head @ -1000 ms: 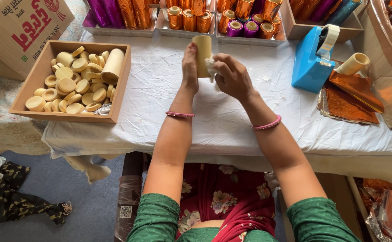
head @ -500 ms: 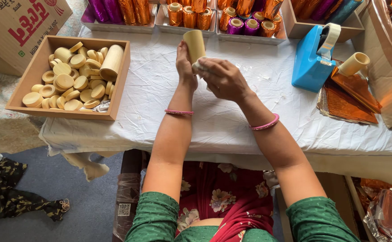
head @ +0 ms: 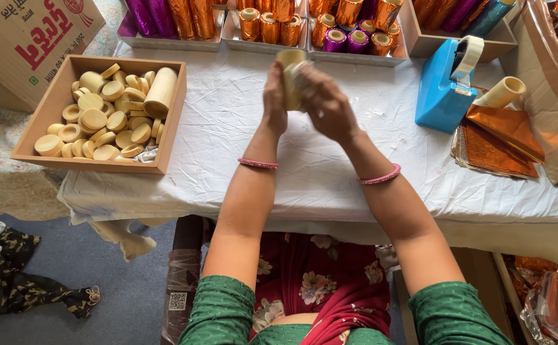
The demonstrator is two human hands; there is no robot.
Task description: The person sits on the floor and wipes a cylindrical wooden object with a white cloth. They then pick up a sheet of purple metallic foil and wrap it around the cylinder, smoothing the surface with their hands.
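1. Upper centre of frame: pale wooden cylinder tube point(head: 290, 76) held upright above white cloth-covered table point(head: 228, 140).
2. Left hand point(head: 274, 96) closed round tube's left side; right hand point(head: 325, 102) wrapped over its right side, fingers curled, motion-blurred.
3. Upper left: brown cardboard box w/ red print point(head: 23, 38), partly out of frame.
4. Left, just beside it: shallow wooden tray point(head: 164, 144) full of round pale wooden lids, one bare tube lying inside.
5. Top edge: grey trays of foil-wrapped tubes point(head: 272, 25), orange, purple.
6. Upper right: blue tape dispenser point(head: 442, 89); near it, stack of orange foil sheets point(head: 502, 137).
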